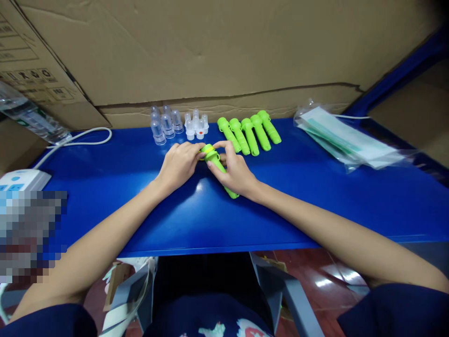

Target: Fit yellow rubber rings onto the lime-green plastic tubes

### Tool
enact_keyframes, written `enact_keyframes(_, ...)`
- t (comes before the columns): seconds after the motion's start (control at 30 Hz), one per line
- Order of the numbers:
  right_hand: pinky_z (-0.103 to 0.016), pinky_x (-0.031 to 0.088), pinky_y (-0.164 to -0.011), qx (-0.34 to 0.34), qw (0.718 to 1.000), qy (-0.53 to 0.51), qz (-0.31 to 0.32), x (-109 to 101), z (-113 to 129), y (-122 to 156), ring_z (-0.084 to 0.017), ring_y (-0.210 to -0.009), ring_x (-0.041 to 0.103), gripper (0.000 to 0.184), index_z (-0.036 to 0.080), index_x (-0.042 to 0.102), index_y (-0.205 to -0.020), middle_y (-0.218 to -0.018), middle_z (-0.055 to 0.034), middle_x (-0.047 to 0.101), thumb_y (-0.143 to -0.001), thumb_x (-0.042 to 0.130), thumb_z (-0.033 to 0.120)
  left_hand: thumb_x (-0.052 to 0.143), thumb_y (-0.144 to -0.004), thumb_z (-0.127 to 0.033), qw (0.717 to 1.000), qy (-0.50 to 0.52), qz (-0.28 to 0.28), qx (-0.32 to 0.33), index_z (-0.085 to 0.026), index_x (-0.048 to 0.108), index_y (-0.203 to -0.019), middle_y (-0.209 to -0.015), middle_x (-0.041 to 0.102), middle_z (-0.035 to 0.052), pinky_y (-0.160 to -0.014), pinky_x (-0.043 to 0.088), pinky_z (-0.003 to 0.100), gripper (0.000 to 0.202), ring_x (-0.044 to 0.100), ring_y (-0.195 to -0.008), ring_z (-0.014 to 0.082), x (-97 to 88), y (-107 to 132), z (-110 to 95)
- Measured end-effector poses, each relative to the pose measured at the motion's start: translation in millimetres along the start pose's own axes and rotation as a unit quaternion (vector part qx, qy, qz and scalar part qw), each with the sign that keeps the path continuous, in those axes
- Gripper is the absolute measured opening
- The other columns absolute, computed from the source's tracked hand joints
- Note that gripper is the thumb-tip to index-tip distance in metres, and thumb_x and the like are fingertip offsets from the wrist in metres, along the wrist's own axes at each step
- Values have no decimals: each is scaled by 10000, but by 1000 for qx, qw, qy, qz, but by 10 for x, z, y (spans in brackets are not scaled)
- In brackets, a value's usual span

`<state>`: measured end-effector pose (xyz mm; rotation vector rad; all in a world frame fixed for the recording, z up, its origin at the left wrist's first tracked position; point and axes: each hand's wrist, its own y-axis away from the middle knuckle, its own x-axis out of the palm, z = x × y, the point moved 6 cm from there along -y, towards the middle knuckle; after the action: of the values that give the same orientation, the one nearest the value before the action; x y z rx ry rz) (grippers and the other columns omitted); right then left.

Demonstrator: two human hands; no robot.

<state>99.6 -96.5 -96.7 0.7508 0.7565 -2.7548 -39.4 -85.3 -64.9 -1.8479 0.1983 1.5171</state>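
Left hand: the left hand (180,164) reaches in over the blue table (210,229); its thumb and fingertips are drawn together, pinching the head end of the held tube (216,164); the far side of that grip is hidden from me
Right hand: the right hand (238,171) pinches the same tube, thumb along the body, forefinger arched to the head; its other fingers are mostly behind
Held tube: it is between the two hands, slanted, head up and to the left, tail near the table; a yellow band (209,150) shows at the head
Far left: a bottle (38,121), tilted; a socket block (26,180) lower down
Behind the hands: clear caps (167,125) in a cluster; just beside them, white pieces (197,126), one with a red mark; then green tubes (249,135) in a slanting row
Far right: a packet (347,135) in clear wrap
Progress: I'd judge one tube is being worked on; the caps and white pieces stand apart from it, seemingly unused; whether the row is finished or waiting, I cannot tell
Count: two hands; one held tube; five in the row; five caps that I can make out; white pieces too crowded to count surely, at least five; one bottle; one socket block
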Motion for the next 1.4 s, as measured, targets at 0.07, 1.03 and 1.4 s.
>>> enact_keyframes(0.07, -314, 463, -611, -3, 1000, 2, -2, -8, 8, -1, -185, -615, 643, 356, 206, 385, -1210, -757, 11, 638, -921, 545, 336, 417, -1042, -249, 1000, -1, -1, -3, -159, 653, -1217, -1061, 751, 121, -779, 448, 355, 307, 688, -1007, 267, 2, 1, -2)
enact_keyframes(1.03, -282, 452, -543, -79, 997, -16, -21, -38, 118, 12, -138, -560, 580, 368, 219, 373, -1233, -713, 55, 578, -926, 573, 256, 640, -927, -520, 859, 506, -24, -69, -182, 577, -938, -898, 686, 28, -747, 501, 263, 344, 658, -835, 150, 87, -26, 116)
enact_keyframes(1.4, -286, 486, -565, -81, 995, -49, -32, -59, 129, 57, -153, -623, 648, 348, 205, 383, -1207, -741, 31, 630, -941, 591, 288, 788, -822, -495, 740, 659, 3, -131, -211, 489, -1091, -1000, 750, 41, -844, 565, 289, 492, 743, -923, 168, 230, 26, 81)
